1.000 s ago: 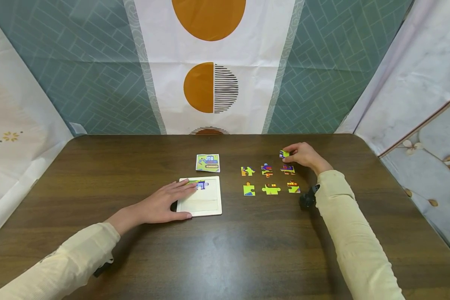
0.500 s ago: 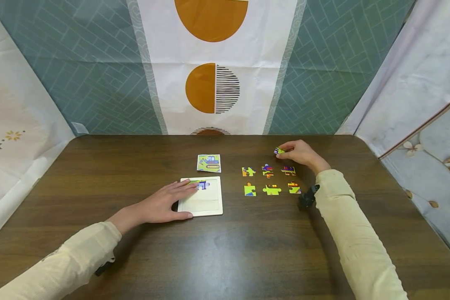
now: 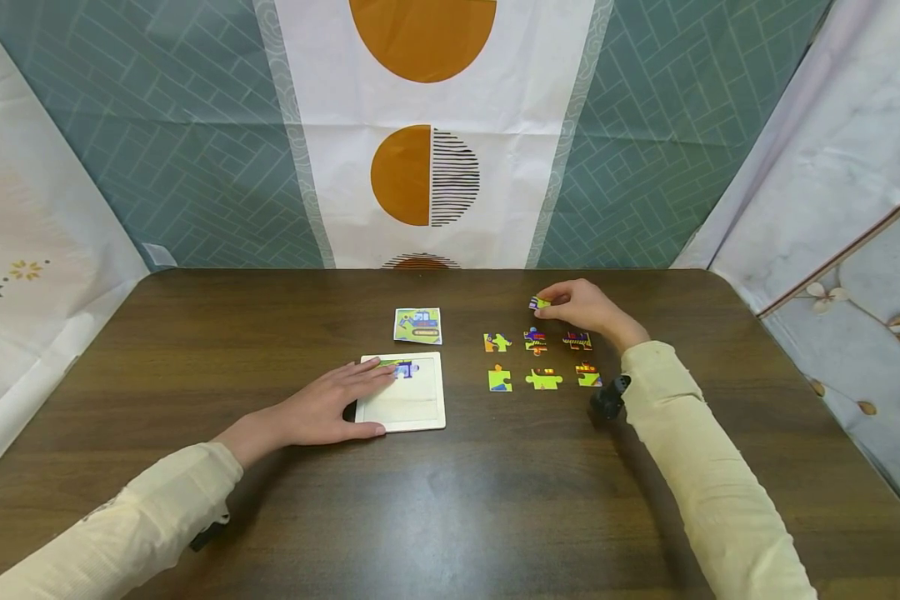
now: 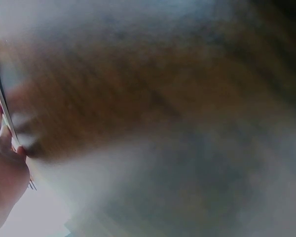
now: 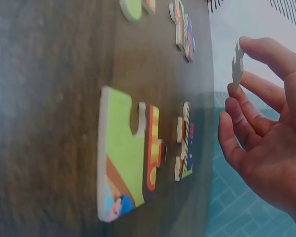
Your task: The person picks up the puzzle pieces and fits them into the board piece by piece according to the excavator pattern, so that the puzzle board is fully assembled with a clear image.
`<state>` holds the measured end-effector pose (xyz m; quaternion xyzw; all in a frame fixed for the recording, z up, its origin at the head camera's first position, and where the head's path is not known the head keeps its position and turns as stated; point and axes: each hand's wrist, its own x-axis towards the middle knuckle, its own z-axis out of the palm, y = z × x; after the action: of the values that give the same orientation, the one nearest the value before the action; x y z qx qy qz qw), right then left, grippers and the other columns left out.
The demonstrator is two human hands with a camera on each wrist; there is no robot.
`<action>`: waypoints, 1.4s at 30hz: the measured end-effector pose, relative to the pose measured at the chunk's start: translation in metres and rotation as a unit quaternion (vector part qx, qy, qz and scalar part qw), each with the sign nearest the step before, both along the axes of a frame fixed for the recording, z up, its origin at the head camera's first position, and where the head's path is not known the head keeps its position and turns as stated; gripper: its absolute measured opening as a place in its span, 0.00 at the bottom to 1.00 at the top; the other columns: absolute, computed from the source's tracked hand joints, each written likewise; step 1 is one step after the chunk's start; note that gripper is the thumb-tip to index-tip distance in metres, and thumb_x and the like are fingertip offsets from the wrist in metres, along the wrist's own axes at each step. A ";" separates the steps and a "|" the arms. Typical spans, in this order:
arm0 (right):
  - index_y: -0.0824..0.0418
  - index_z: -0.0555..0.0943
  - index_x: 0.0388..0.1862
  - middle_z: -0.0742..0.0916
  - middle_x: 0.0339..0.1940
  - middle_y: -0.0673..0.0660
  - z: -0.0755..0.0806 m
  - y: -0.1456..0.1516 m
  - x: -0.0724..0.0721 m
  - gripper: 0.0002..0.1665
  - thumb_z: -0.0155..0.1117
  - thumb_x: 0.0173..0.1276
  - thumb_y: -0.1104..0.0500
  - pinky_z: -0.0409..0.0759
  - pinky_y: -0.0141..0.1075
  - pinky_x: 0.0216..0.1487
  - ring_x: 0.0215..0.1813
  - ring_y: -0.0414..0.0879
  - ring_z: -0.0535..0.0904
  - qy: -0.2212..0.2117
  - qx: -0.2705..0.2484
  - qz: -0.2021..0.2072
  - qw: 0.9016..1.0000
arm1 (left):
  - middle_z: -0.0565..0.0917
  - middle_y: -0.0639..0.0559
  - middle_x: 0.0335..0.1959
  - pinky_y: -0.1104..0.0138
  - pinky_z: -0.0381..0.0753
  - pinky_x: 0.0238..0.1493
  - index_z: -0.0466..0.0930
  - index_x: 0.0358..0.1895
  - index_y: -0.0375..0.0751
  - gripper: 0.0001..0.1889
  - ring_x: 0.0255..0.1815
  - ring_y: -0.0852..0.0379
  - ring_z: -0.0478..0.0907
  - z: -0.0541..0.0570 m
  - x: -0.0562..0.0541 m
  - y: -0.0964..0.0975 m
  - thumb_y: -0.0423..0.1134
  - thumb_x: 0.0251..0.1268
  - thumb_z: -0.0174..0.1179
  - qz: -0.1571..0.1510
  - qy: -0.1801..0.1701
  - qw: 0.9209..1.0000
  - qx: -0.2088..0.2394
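My right hand [image 3: 585, 306] pinches a small green and purple puzzle piece [image 3: 539, 303] between thumb and fingertips, above the back row of loose pieces. In the right wrist view the same puzzle piece [image 5: 238, 66] shows edge-on, raised off the table. My left hand [image 3: 337, 402] lies with fingers stretched over the left side of a white puzzle tray [image 3: 401, 408]. Joined pieces [image 3: 405, 369] sit in the tray's top left, partly covered by the fingers. At the edge of the left wrist view, the left hand [image 4: 7, 173] touches the tray's rim.
Several loose puzzle pieces lie in two rows right of the tray, among them a green corner piece [image 3: 499, 379] and a striped piece [image 3: 577, 341]. A picture card [image 3: 417, 326] showing a blue digger lies behind the tray. The brown table [image 3: 450, 517] ends at a hanging cloth.
The right hand has moved left along the back of the loose pieces, carrying its puzzle piece, which has turned slightly. My left hand has stayed on the tray.
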<state>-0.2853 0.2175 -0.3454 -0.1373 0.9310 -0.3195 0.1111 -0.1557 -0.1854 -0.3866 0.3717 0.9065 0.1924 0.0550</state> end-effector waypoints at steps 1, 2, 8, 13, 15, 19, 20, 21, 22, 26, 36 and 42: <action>0.70 0.78 0.58 0.82 0.54 0.66 0.000 -0.002 0.001 0.27 0.66 0.65 0.54 0.74 0.50 0.54 0.52 0.58 0.75 0.001 0.000 0.002 1.000 | 0.65 0.49 0.72 0.50 0.51 0.72 0.65 0.71 0.39 0.39 0.75 0.46 0.52 0.000 0.000 0.000 0.55 0.61 0.63 0.000 0.000 1.000 0.001; 0.69 0.78 0.58 0.82 0.53 0.66 0.001 -0.003 0.001 0.27 0.66 0.65 0.54 0.74 0.50 0.54 0.52 0.58 0.75 0.003 0.002 0.005 1.000 | 0.65 0.49 0.72 0.50 0.51 0.72 0.65 0.71 0.39 0.39 0.75 0.46 0.52 0.000 0.000 0.000 0.56 0.61 0.63 -0.001 0.000 1.000 0.000; 0.67 0.79 0.58 0.81 0.53 0.64 0.002 -0.015 0.008 0.27 0.68 0.64 0.53 0.75 0.49 0.52 0.51 0.57 0.74 0.009 0.007 0.020 1.000 | 0.64 0.49 0.72 0.50 0.50 0.72 0.65 0.71 0.39 0.39 0.75 0.47 0.52 0.001 -0.001 0.001 0.57 0.62 0.62 -0.002 -0.001 1.000 0.000; 0.66 0.80 0.57 0.79 0.48 0.61 0.004 -0.024 0.014 0.26 0.70 0.63 0.54 0.76 0.44 0.44 0.47 0.54 0.73 0.031 0.000 0.038 0.999 | 0.64 0.50 0.73 0.49 0.50 0.72 0.64 0.72 0.40 0.39 0.76 0.47 0.51 0.002 -0.001 0.002 0.57 0.62 0.62 0.000 -0.007 1.000 -0.002; 0.65 0.81 0.57 0.79 0.46 0.59 0.005 -0.029 0.017 0.25 0.71 0.62 0.55 0.75 0.42 0.41 0.45 0.53 0.72 0.039 -0.001 0.047 0.998 | 0.64 0.50 0.73 0.49 0.50 0.72 0.64 0.72 0.40 0.39 0.76 0.47 0.51 0.002 -0.002 0.002 0.58 0.62 0.62 0.001 -0.009 1.000 -0.003; 0.65 0.81 0.56 0.79 0.43 0.58 0.008 -0.038 0.021 0.25 0.71 0.61 0.56 0.73 0.41 0.39 0.43 0.51 0.72 0.056 0.005 0.068 0.996 | 0.64 0.50 0.73 0.49 0.50 0.72 0.64 0.72 0.40 0.39 0.76 0.47 0.51 0.002 -0.003 0.002 0.58 0.62 0.62 0.003 -0.009 1.000 -0.002; 0.65 0.81 0.56 0.79 0.42 0.58 0.008 -0.040 0.022 0.25 0.71 0.61 0.56 0.73 0.41 0.39 0.43 0.51 0.72 0.058 0.007 0.073 0.996 | 0.64 0.50 0.73 0.48 0.50 0.72 0.64 0.72 0.40 0.39 0.76 0.47 0.51 0.002 -0.003 0.002 0.57 0.62 0.62 0.002 -0.009 1.000 -0.002; 0.65 0.82 0.56 0.79 0.42 0.57 0.009 -0.043 0.024 0.25 0.71 0.61 0.56 0.72 0.40 0.39 0.43 0.51 0.72 0.062 0.009 0.078 0.995 | 0.64 0.50 0.73 0.48 0.50 0.71 0.64 0.72 0.40 0.39 0.76 0.47 0.51 0.002 -0.003 0.002 0.57 0.62 0.62 0.003 -0.008 1.000 -0.001; 0.65 0.82 0.55 0.79 0.42 0.57 0.009 -0.045 0.025 0.25 0.70 0.61 0.55 0.73 0.40 0.38 0.42 0.51 0.72 0.064 0.011 0.082 0.995 | 0.64 0.50 0.73 0.48 0.50 0.71 0.64 0.72 0.40 0.39 0.76 0.47 0.51 0.002 -0.003 0.002 0.57 0.62 0.62 0.003 -0.009 1.000 0.000; 0.65 0.82 0.55 0.79 0.43 0.58 0.007 -0.054 0.029 0.24 0.70 0.61 0.56 0.74 0.40 0.38 0.43 0.51 0.73 0.069 0.012 0.097 0.993 | 0.63 0.51 0.73 0.48 0.50 0.71 0.64 0.72 0.41 0.39 0.76 0.47 0.51 0.002 -0.003 0.002 0.57 0.62 0.62 0.003 -0.008 1.000 0.000; 0.63 0.82 0.55 0.80 0.46 0.55 0.000 -0.085 0.045 0.24 0.69 0.62 0.53 0.76 0.41 0.47 0.46 0.50 0.74 0.063 0.038 0.177 0.981 | 0.64 0.50 0.73 0.50 0.50 0.72 0.64 0.72 0.40 0.39 0.76 0.47 0.51 0.002 -0.001 0.000 0.58 0.62 0.62 0.001 -0.004 1.000 -0.008; 0.62 0.82 0.55 0.80 0.45 0.53 0.000 -0.101 0.052 0.24 0.70 0.63 0.52 0.75 0.38 0.45 0.43 0.48 0.73 0.059 0.055 0.203 0.976 | 0.64 0.50 0.73 0.50 0.50 0.72 0.64 0.72 0.40 0.39 0.75 0.47 0.51 0.001 0.000 0.000 0.58 0.62 0.61 0.000 -0.002 1.000 -0.010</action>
<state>-0.2334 0.1161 -0.3456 -0.3360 0.9046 -0.2297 0.1265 -0.1561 -0.1849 -0.3852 0.3705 0.9084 0.1844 0.0603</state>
